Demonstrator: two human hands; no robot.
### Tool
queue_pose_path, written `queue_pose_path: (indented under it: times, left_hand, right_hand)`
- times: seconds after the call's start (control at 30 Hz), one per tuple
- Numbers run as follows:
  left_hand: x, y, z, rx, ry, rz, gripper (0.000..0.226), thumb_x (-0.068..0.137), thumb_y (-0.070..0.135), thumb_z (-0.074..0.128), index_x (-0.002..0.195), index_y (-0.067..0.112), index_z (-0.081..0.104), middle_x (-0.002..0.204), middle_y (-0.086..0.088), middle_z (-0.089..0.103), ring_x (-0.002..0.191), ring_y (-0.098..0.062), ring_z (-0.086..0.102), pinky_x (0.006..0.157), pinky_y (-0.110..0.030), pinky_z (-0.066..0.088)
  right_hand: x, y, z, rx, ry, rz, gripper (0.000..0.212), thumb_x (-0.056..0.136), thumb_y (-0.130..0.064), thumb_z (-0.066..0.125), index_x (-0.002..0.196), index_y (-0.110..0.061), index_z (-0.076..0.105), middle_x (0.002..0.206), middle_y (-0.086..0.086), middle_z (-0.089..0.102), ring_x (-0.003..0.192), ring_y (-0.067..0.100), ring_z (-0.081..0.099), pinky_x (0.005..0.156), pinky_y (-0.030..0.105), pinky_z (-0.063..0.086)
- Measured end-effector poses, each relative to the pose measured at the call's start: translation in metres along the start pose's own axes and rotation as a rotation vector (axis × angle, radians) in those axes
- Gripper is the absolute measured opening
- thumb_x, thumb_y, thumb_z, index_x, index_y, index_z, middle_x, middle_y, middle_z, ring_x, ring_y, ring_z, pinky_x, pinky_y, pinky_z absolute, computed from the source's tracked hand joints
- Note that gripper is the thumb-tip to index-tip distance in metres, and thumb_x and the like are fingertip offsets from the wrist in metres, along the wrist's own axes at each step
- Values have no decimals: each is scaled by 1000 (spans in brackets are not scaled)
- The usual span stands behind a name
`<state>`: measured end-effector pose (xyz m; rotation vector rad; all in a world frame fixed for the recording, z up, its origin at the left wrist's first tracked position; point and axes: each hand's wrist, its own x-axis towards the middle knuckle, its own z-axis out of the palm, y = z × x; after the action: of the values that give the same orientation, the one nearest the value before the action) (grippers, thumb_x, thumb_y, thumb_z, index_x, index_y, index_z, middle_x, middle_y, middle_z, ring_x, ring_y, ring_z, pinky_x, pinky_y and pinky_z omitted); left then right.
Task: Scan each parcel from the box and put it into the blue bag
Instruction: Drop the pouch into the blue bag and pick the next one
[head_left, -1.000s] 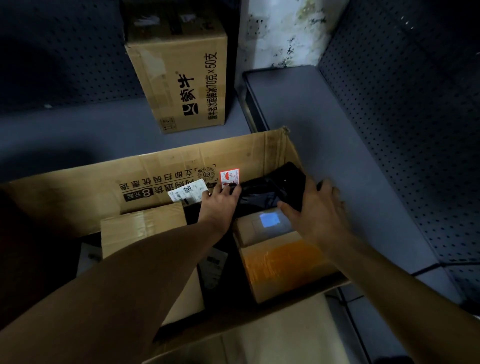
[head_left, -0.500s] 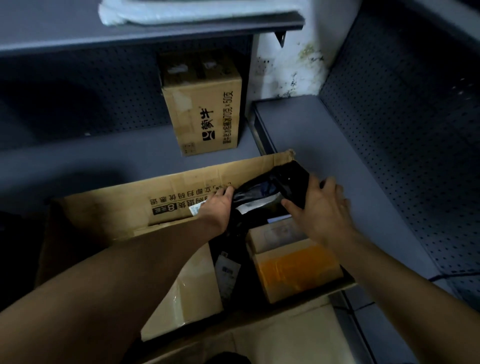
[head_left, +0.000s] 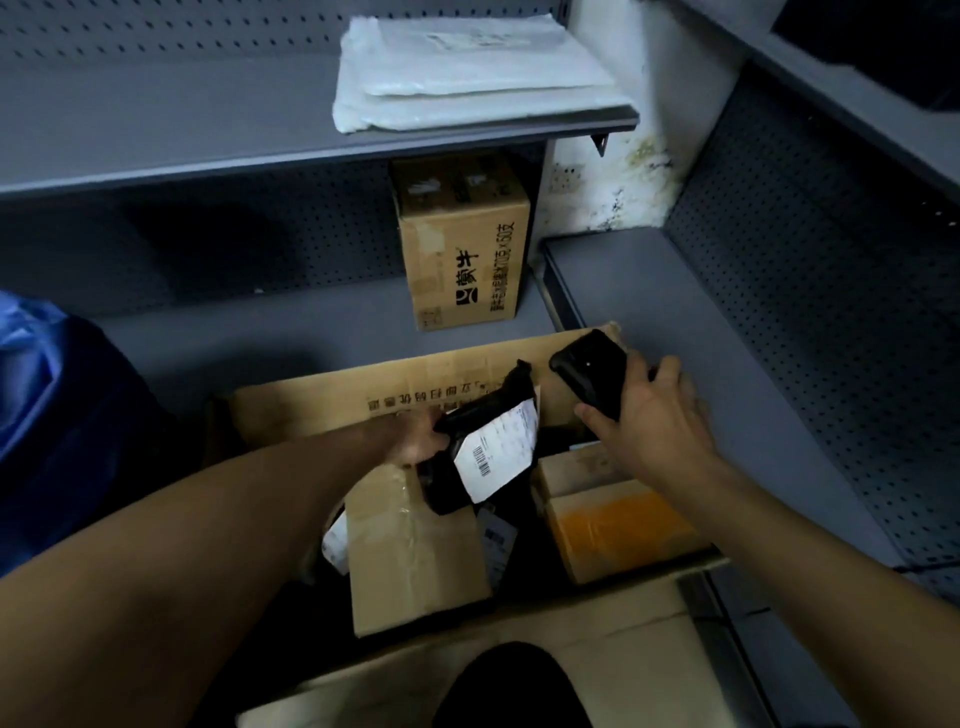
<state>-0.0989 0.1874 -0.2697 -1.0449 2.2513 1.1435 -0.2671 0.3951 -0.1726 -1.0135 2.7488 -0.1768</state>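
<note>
- Since the earlier frames you had lifted the black parcel (head_left: 480, 452) up out of the box (head_left: 415, 387) and turned its white label (head_left: 498, 452) with the barcode up toward you; before that it lay low at the back, label mostly hidden.
- Your view had also tipped up: the upper shelf (head_left: 208, 130) with white mailers (head_left: 467, 67) and the blue bag (head_left: 47, 415) at far left were new in frame.
- Your left hand (head_left: 415, 439) gripped the parcel's left edge, fingers curled around it; the fingertips were hidden behind the bag film.
- Your right hand (head_left: 652, 421) held the scanner (head_left: 589, 371), thumb and fingers wrapped around its lower body, raised just right of the parcel and above the box's back corner.
- Parcel sat in the air over the box's middle, tilted, apart from the scanner.
- Progress: looked like the scan step for this parcel; no beam or beep cue visible, so couldn't tell if it had registered.
- Left in the box: a taped carton (head_left: 415, 551), an orange parcel (head_left: 618, 530), a small carton behind it, and some dark mailers between them.
- Blue bag's contents weren't visible, so the done count was unknown; plenty remained.
</note>
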Motion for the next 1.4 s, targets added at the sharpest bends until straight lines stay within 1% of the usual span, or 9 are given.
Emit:
queue_pose_path:
  times: [0.1,0.27,0.37,0.47,0.73,0.9,1.0,1.23,1.4]
  left_hand:
    - [-15,-29,6,-96,-55,-156,43,100,15,46,142,22,44,125,-10,55,110,-29,53,87,-44,53]
    - [-31,-68,16,-223,-63,-296,37,96,20,50,132,26,52,127,-6,56,117,-27,52,87,-41,54]
    - [-32,-82,18,-225,-51,-332,27,96,24,50,122,24,57,127,-12,58,111,-28,55,87,-40,54]
    - [-31,-86,22,-127,-6,-260,24,100,25,48,120,13,55,108,-13,64,94,-23,61,74,-27,50]
    - [-29,-80,30,310,182,-126,52,101,32,48,146,15,30,137,-17,49,122,-35,51,96,-39,43]
    - [-26,-83,41,575,252,-74,82,92,72,31,155,37,-6,156,-13,25,139,-37,31,108,-56,32]
    - [-30,-76,54,699,272,6,97,81,87,21,152,36,-21,164,-9,5,148,-39,13,115,-60,20]
    - [-31,-77,88,621,277,-79,138,59,97,43,149,24,-32,165,-10,-11,150,-40,-1,117,-63,7]
    - [-30,-93,97,508,286,-190,152,51,92,60,149,22,-32,165,-6,-12,151,-35,-6,116,-64,12]
  right_hand:
    - [-8,-9,4,-5,-16,-39,88,88,-64,56,152,-13,22,133,17,35,123,37,41,100,51,43]
    - [-15,-23,12,-35,-43,-58,82,89,-61,58,147,-12,27,139,18,32,129,37,37,105,51,40]
    - [-16,-27,16,-11,-47,-58,81,88,-60,60,147,-15,29,139,16,30,129,36,36,106,51,39]
    - [-16,-29,19,-22,-60,-50,83,87,-63,59,148,-16,27,144,16,27,132,37,34,109,54,37]
    - [-19,-30,22,-42,-75,-44,84,88,-63,58,149,-16,26,148,18,25,132,38,35,108,55,37]
    - [-23,-31,21,-66,-66,-68,81,90,-63,56,148,-14,28,142,18,31,130,37,38,106,53,39]
    - [-24,-33,23,-77,-66,-81,82,90,-64,54,149,-14,26,142,19,33,131,37,37,106,52,38]
    - [-25,-34,40,-91,-115,-95,85,90,-66,52,151,-15,23,142,18,30,132,38,34,105,55,38]
    - [-26,-34,53,-110,-130,-102,81,89,-65,52,147,-14,30,138,17,34,129,37,37,103,55,39]
